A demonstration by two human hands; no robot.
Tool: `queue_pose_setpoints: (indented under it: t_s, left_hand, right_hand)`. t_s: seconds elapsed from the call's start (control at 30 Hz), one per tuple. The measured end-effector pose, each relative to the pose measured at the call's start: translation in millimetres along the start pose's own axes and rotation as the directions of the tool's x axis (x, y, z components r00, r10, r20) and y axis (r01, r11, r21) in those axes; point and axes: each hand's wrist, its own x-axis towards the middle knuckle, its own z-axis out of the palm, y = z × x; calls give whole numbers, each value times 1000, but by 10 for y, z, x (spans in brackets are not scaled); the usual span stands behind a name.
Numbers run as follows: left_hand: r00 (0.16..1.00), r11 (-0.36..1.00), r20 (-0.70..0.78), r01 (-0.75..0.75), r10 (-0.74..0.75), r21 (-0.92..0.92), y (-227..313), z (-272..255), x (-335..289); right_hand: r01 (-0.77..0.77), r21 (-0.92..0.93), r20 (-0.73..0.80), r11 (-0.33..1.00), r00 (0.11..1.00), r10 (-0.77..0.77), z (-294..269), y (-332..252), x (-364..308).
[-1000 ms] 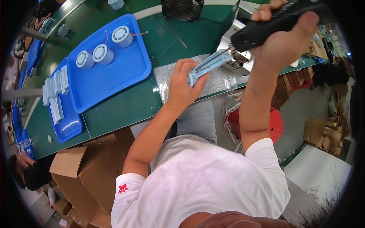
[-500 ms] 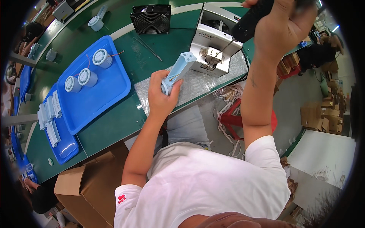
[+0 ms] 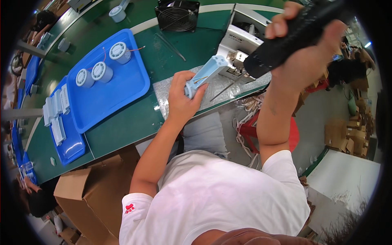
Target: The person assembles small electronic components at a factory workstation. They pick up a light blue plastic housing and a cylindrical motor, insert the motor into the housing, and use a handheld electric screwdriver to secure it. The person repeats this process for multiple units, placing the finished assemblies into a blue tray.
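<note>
My left hand [image 3: 183, 100] is closed around a light-blue plastic housing [image 3: 211, 70], with its long open channel pointing up and right. Thin wires lie inside the channel. Fingers wrap the rounded lower end and partly hide it. My right hand [image 3: 304, 61] grips a black electric screwdriver [image 3: 271, 53], whose thin bit slants down and left. The bit's tip is just right of the left hand, apart from the housing, above a bubble-wrap sheet [image 3: 163, 96]. Behind the screwdriver stands a silver screw feeder [image 3: 241, 43], partly covered by it.
A blue tray [image 3: 116, 100] at left holds three round light-blue parts [image 3: 102, 72] with wires. A second blue tray [image 3: 72, 152] beside it carries several pale-blue pieces [image 3: 58, 130]. Metal tweezers [image 3: 171, 47] lie near a black fan [image 3: 178, 18]. A red stool [image 3: 249, 128] stands below the table edge.
The screwdriver has moved from the screw feeder's front, down toward the left hand, and its bit is now near the housing. My left hand keeps hold of the housing. The whole view has shifted slightly.
</note>
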Motion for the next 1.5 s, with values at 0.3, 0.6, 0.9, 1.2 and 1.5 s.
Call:
queue_pose_setpoints:
  t_s: [0.3, 0.6, 0.9, 1.2, 1.5]
  left_hand:
    - [1000, 1000, 16, 10, -10, 3, 42, -46, -18]
    - [1000, 1000, 8, -2, 2, 19, 71, -58, -3]
    - [999, 999, -16, -35, 36, 22, 61, -52, -32]
    - [1000, 999, 8, -22, 22, 49, 44, -26, -14]
    - [1000, 997, 9, 13, -13, 75, 36, -35, -6]
  right_hand:
    - [-8, -28, 68, 1000, 998, 10, 28, 257, 76]
    - [20, -84, 162, 996, 987, -6, -259, 474, 165]
    - [-122, 179, 350, 976, 935, 53, -596, 562, 237]
    - [-119, 139, 155, 983, 983, 97, -225, 415, 31]
    - [-77, 348, 434, 934, 897, -88, -403, -92, 401]
